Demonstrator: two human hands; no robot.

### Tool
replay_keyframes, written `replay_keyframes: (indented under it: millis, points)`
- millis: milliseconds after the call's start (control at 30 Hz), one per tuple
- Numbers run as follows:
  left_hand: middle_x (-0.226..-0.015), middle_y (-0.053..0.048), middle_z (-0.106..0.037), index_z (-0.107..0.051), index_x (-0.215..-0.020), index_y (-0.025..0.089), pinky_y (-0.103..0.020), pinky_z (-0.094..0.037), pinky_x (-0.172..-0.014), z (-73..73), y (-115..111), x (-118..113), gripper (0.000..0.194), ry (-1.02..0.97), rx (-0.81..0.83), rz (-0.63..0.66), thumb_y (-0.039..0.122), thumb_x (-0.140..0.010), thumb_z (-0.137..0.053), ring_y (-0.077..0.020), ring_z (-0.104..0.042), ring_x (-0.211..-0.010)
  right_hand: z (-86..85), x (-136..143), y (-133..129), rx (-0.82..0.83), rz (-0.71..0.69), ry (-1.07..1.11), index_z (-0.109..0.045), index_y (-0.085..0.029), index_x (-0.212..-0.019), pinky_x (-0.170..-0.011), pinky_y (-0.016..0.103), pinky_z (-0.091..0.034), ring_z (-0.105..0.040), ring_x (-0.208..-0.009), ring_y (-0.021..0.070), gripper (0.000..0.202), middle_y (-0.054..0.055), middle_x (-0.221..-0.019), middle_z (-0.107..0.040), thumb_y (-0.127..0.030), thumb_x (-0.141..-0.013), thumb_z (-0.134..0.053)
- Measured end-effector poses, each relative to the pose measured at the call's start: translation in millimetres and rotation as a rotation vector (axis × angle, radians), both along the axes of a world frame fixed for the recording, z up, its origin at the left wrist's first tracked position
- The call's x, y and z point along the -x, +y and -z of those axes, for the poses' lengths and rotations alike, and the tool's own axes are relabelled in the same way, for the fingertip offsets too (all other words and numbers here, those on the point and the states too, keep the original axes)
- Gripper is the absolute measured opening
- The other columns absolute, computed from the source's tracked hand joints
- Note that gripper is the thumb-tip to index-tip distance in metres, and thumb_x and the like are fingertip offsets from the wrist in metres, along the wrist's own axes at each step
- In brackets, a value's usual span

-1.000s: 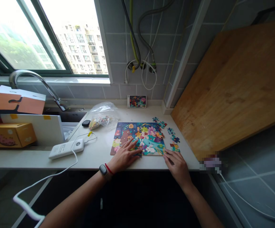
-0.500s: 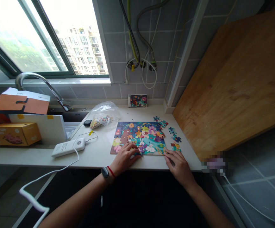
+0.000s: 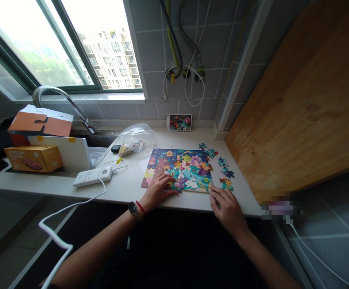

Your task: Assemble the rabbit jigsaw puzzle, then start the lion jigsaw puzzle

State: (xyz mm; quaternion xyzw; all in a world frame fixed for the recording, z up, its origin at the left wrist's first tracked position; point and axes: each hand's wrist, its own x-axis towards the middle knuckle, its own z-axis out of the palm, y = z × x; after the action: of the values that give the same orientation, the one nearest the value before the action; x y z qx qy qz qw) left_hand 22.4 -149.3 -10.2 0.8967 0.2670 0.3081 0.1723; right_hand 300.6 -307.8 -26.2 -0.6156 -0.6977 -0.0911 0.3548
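Note:
A colourful jigsaw puzzle (image 3: 192, 170) with rabbits and other figures lies on the white counter, most of its pieces joined. My left hand (image 3: 159, 189) rests on its lower left part, fingers spread and thumb apart near the front edge, covering some pieces. At the lower right corner, my right hand (image 3: 226, 204) touches the puzzle's edge with its fingertips, the fingers long and slightly bent. Loose pieces (image 3: 222, 161) lie along the right side, and one green and orange piece (image 3: 226, 184) is close to my right fingers.
A small picture card (image 3: 179, 123) leans on the back wall. Left of the puzzle are a clear plastic bag (image 3: 138, 138) with pieces inside, a black oval object (image 3: 115, 149) and a white power strip (image 3: 92, 176). Boxes (image 3: 34, 157) stand by the sink; a wooden board (image 3: 301, 104) leans at right.
The view has shifted, so the counter sits a little higher and further right. My left hand has slid slightly left over the puzzle; my right hand stays at the corner.

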Motion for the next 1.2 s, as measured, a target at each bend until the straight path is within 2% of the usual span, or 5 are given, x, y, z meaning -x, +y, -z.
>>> replay_keyframes:
  millis: [167, 400, 733, 933, 1200]
  points:
    - [-0.125, -0.008, -0.072, -0.07, -0.116, 0.023, -0.04, -0.06, -0.1, -2.2, -0.2, 1.1, 0.023, -0.051, 0.052, 0.088, 0.038, -0.099, -0.071, -0.0235, -0.071, -0.115, -1.2, 1.5, -0.9, -0.006, -0.003, -0.006, -0.077, -0.023, -0.116, -0.094, 0.046, -0.058, -0.071, -0.104, 0.0282, 0.027, 0.009, -0.118, -0.078, -0.022, -0.102, -0.054]
    - [-0.125, -0.009, -0.071, -0.073, -0.112, 0.023, -0.04, -0.06, -0.1, -3.9, -4.7, 0.3, 0.014, -0.028, 0.044, 0.083, 0.027, -0.103, -0.063, -0.0231, -0.071, -0.114, -1.2, 3.2, -1.4, -0.011, 0.007, -0.001, -0.078, -0.023, -0.116, -0.095, 0.048, -0.058, -0.072, -0.105, 0.0288, 0.028, 0.01, -0.119, -0.078, -0.022, -0.102, -0.054]
    - [-0.129, -0.007, -0.07, -0.074, -0.127, 0.031, -0.045, -0.057, -0.099, -3.4, -3.8, -4.1, 0.026, 0.095, -0.085, 0.059, 0.029, -0.105, -0.06, -0.0253, -0.065, -0.11, 0.0, 2.1, -1.5, -0.008, 0.005, -0.003, -0.078, -0.024, -0.116, -0.094, 0.046, -0.059, -0.072, -0.107, 0.0285, 0.028, 0.009, -0.12, -0.078, -0.022, -0.102, -0.053]
    - [-0.121, -0.007, -0.067, -0.078, -0.121, 0.034, -0.042, -0.057, -0.094, -4.0, -5.4, -3.0, 0.024, 0.107, -0.094, 0.019, 0.034, -0.104, -0.061, -0.0226, -0.062, -0.101, -0.1, 3.0, -1.3, -0.018, 0.006, 0.0, -0.078, -0.023, -0.117, -0.094, 0.047, -0.059, -0.072, -0.106, 0.0282, 0.03, 0.01, -0.119, -0.078, -0.022, -0.102, -0.053]
    - [-0.122, -0.008, -0.065, -0.077, -0.123, 0.032, -0.043, -0.056, -0.094, -3.7, -5.6, -1.0, 0.025, 0.138, -0.107, 0.036, 0.03, -0.104, -0.061, -0.0242, -0.063, -0.105, 2.0, 2.6, -1.9, -0.01, 0.008, -0.006, -0.077, -0.023, -0.117, -0.095, 0.047, -0.058, -0.071, -0.107, 0.0286, 0.028, 0.01, -0.12, -0.078, -0.021, -0.101, -0.054]
